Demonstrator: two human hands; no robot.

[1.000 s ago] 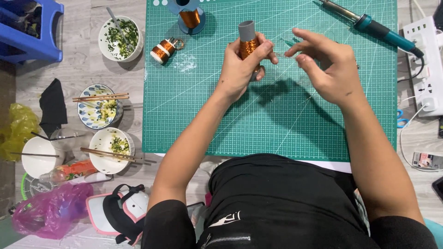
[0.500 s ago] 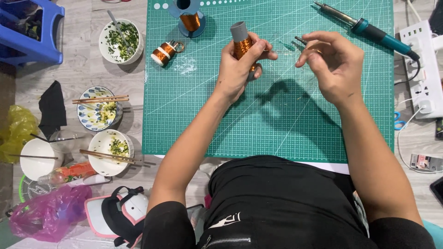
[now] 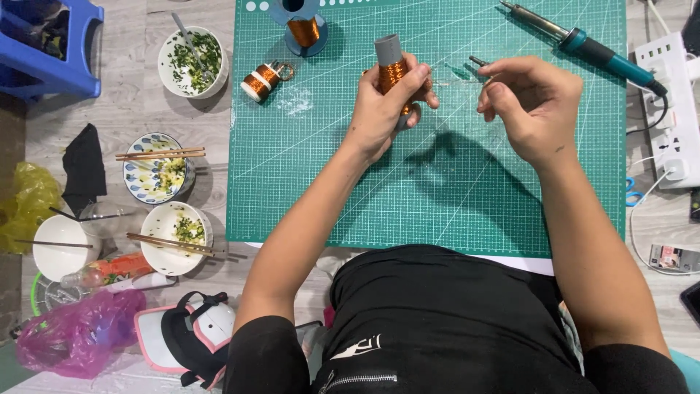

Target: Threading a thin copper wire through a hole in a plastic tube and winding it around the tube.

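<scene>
My left hand grips a grey spool wound with copper wire, held upright above the green cutting mat. My right hand hovers to its right with thumb and forefinger pinched together; a thin strand seems to run from the spool to those fingers, too fine to be sure. A small dark pin-like piece lies on the mat just above the right hand's fingertips.
A blue-based copper spool and a small copper spool sit at the mat's top left. A soldering iron lies top right beside a white power strip. Bowls with chopsticks, a blue stool and plastic bags stand left.
Both hands have shifted slightly. The right hand's fingers, spread a second ago, have closed into a pinch beside the spool and drawn a little away from it.
</scene>
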